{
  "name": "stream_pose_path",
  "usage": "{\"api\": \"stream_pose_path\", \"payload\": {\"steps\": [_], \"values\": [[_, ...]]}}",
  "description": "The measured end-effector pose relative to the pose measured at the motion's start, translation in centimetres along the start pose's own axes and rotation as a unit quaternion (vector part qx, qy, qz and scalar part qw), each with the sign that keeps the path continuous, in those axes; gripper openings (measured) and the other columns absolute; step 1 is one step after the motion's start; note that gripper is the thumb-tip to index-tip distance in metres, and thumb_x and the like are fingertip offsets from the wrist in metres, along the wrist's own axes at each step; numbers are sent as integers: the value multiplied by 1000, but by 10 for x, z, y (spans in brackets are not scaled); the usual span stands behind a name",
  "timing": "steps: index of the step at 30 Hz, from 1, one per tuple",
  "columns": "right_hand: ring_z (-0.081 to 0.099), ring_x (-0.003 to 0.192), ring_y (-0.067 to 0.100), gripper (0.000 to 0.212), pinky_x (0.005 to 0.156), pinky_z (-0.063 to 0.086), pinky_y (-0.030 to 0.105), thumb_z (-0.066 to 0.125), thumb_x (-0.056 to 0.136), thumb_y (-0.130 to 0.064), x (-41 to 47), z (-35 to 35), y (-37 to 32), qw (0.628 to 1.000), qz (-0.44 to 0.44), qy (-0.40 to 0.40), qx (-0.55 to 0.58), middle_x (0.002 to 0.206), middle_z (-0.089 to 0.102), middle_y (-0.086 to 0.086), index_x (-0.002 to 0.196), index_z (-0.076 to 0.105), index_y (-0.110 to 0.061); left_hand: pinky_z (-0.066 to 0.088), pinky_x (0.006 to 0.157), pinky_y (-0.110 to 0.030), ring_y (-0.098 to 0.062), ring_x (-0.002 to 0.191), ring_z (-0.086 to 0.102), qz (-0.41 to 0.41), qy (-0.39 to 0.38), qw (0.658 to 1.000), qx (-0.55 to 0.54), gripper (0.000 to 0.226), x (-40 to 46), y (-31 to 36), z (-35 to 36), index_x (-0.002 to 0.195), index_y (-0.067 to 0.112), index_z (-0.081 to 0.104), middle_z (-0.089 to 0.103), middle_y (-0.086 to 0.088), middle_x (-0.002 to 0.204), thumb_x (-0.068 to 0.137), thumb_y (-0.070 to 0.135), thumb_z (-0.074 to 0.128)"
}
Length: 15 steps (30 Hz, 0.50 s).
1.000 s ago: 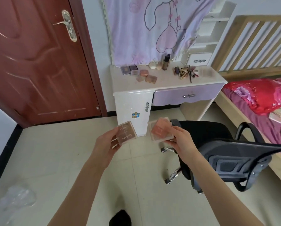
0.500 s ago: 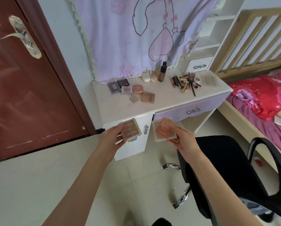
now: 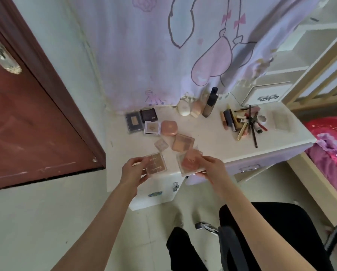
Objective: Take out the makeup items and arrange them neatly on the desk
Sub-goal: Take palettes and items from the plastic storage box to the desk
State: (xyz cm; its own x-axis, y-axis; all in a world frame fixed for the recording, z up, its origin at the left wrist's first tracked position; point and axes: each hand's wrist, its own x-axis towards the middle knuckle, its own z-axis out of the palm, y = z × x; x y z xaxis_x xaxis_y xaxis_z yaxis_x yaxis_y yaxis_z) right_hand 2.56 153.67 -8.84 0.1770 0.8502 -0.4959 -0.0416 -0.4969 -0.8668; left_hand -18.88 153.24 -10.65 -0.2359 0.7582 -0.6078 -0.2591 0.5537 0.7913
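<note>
White bench [image 3: 212, 145] ahead: our left hand [image 3: 131, 171] pinches a brown palette [image 3: 155, 166], right hand [image 3: 210, 169] a pink palette [image 3: 190, 163], both over its front edge.

Setting identified as a bedroom in a home. Ahead of the hands, a white dressing desk [image 3: 212, 145] with a lilac drawer front [image 3: 247, 167] is seen against the wall, its top strewn with makeup compacts [image 3: 168, 127], a dark bottle [image 3: 210, 103] and a heap of lipsticks and pencils [image 3: 242, 122]. A lilac cartoon-print cloth [image 3: 173, 51] is hung above the desk. To the right of the hands, a wooden bed frame [image 3: 320, 61] with pink and red bedding [image 3: 331, 145] is noted. To the left, a dark red panelled door [image 3: 27, 124] with a metal handle plate [image 3: 1, 55]. Below the right hand, a black office chair [image 3: 271, 231] on a pale tiled floor [image 3: 46, 222].
</note>
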Motion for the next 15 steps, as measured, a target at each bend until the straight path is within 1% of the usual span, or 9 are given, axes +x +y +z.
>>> {"api": "stream_pose_path", "payload": {"steps": [1, 2, 4, 5, 7, 8, 9, 12, 15], "values": [[59, 75, 24, 17, 75, 54, 37, 61, 87, -13, 20, 4, -2, 999, -1, -9, -32, 84, 62, 15, 94, 66, 2, 48, 62, -28, -21, 77, 60, 1, 42, 999, 9, 8, 15, 0, 6, 90, 14, 57, 64, -8, 93, 87, 19, 63], [58, 75, 24, 18, 79, 54, 39, 61, 88, -13, 38, 9, -2, 998, -1, -21, -67, 81, 62, 14, 93, 67, 3, 48, 63, -30, -23, 79, 59, 2, 84, 996, 24, 10, 28, -1, 10, 91, 13, 57, 63, -10, 97, 87, 20, 63], [58, 68, 20, 17, 74, 55, 33, 57, 89, -13, 69, 19, -1, 990, -3, -54, -130, 73, 61, 10, 88, 68, 0, 48, 71, -33, -26, 86, 58, -4, 142, 988, 56, 11, 50, -4, 17, 94, 13, 59, 63, -12, 103, 87, 21, 63], [58, 66, 19, 18, 72, 55, 31, 56, 89, -13, 83, 25, -1, 985, -3, -70, -157, 72, 61, 8, 89, 68, 0, 47, 72, -33, -27, 88, 58, -10, 159, 985, 69, 10, 60, -6, 19, 94, 13, 60, 63, -12, 104, 87, 20, 62], [57, 71, 22, 22, 76, 53, 39, 52, 91, -12, 107, 39, 1, 972, -8, -90, -215, 77, 62, 13, 93, 65, 5, 44, 70, -30, -29, 90, 59, -21, 186, 978, 94, 10, 77, -10, 18, 95, 13, 62, 64, -12, 105, 87, 20, 62], [55, 75, 24, 23, 79, 51, 43, 50, 91, -12, 116, 47, 2, 965, -14, -99, -242, 80, 61, 16, 92, 63, 7, 42, 68, -28, -27, 89, 58, -25, 201, 973, 113, 12, 84, -11, 15, 96, 13, 63, 65, -11, 105, 87, 20, 62], [53, 76, 24, 23, 78, 49, 43, 49, 92, -10, 123, 55, 3, 959, -19, -111, -260, 80, 59, 17, 88, 61, 8, 40, 67, -27, -24, 86, 57, -29, 216, 967, 133, 13, 90, -12, 11, 98, 13, 64, 65, -9, 105, 87, 21, 62], [49, 71, 20, 25, 68, 43, 34, 45, 94, -10, 138, 78, 11, 944, -18, -142, -297, 73, 54, 10, 84, 61, 7, 38, 65, -24, -18, 83, 54, -37, 238, 955, 174, 16, 106, -14, -4, 100, 15, 65, 66, -6, 104, 87, 24, 61], [45, 63, 14, 22, 57, 35, 23, 43, 96, -13, 145, 96, 18, 937, -16, -168, -306, 69, 54, 4, 87, 62, -5, 40, 70, -24, -18, 86, 56, -35, 235, 949, 206, 19, 121, -13, -18, 104, 16, 64, 67, -6, 104, 89, 26, 58]]}}
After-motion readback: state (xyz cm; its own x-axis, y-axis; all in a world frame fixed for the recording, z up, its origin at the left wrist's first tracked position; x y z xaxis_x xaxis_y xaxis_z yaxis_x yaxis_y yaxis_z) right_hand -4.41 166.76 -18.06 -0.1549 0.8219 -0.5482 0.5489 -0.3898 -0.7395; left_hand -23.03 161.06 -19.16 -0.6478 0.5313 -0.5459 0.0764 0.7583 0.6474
